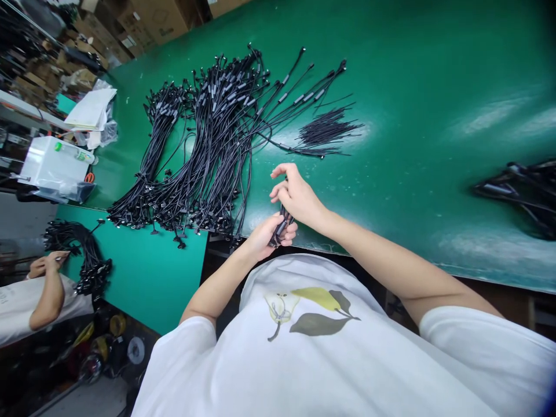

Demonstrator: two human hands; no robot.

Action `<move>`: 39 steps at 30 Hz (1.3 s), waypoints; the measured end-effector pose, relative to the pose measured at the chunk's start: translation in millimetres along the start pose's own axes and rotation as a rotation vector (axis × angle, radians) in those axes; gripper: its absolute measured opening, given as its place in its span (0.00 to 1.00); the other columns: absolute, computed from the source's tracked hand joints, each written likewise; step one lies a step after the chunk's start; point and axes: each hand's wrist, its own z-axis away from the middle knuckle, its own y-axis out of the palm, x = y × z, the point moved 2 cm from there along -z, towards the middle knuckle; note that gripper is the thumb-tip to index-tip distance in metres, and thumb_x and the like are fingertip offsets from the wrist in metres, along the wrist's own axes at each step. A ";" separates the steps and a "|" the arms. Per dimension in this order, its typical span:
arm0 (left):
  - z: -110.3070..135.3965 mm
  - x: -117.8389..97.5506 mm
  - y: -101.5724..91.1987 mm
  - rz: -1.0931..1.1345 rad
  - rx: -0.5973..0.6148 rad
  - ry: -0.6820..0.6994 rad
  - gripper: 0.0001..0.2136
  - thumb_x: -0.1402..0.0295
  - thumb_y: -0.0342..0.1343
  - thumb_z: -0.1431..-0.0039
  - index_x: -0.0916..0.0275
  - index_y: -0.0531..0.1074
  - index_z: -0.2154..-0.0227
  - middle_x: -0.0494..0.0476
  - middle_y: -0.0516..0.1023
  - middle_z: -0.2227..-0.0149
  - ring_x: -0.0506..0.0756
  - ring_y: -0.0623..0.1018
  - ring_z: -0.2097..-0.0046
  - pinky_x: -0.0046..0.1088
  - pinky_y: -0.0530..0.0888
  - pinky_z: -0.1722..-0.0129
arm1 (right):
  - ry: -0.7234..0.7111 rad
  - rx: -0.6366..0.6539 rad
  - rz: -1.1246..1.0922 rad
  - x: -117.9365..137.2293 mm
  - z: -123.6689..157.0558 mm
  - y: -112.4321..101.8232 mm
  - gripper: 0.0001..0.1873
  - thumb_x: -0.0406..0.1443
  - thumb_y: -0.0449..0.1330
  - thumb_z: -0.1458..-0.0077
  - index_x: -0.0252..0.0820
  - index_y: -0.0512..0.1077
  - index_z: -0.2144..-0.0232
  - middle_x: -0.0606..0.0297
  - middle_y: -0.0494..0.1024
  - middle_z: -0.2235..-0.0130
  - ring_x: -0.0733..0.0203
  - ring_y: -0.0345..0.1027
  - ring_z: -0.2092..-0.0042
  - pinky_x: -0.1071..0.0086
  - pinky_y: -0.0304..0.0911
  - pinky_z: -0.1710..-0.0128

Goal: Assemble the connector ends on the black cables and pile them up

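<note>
A coiled black cable (280,230) is gripped in my left hand (263,237), close to the front edge of the green table. Its fingers wrap round the folded strands, and a grey sleeve shows on the cable. My right hand (299,198) is bent over the upper end of the same coil, fingers curled around it. A small dark bit shows between those fingers, too small to name. Beyond my hands lies a loose pile of short thin black ties (325,127). To the left spread large bundles of black cables (212,133) with connectors at their ends.
Coiled black cables (525,194) lie at the right on the green table (412,75). A co-worker (47,295) handles a cable bundle (89,255) at the lower left. Cardboard boxes (156,23) stand behind; a white box (58,162) sits at left.
</note>
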 end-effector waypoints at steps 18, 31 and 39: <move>-9.3 -23.5 -16.9 0.192 -0.293 0.195 0.09 0.68 0.50 0.37 0.66 0.72 0.68 0.53 0.73 0.73 0.49 0.73 0.72 0.24 0.70 0.69 | -0.407 0.146 0.424 1.2 51.4 15.5 0.36 0.39 0.58 0.42 0.39 0.51 0.35 0.49 0.65 0.41 0.46 0.53 0.36 0.44 0.56 0.39; 26.6 -10.8 -5.6 -0.296 -0.038 0.226 0.15 0.56 0.59 0.45 0.64 0.66 0.67 0.49 0.67 0.74 0.45 0.65 0.74 0.20 0.62 0.76 | -0.851 0.557 0.987 33.6 18.0 -33.4 0.23 0.50 0.45 0.35 0.42 0.73 0.61 0.61 0.74 0.67 0.57 0.66 0.64 0.48 0.52 0.45; 26.8 1.9 -25.3 -0.372 0.036 -0.122 0.24 0.48 0.59 0.49 0.68 0.74 0.65 0.59 0.75 0.67 0.51 0.75 0.65 0.28 0.72 0.64 | -1.036 0.735 1.058 33.7 38.3 -33.0 0.24 0.37 0.39 0.31 0.42 0.68 0.73 0.65 0.67 0.74 0.62 0.56 0.73 0.65 0.54 0.61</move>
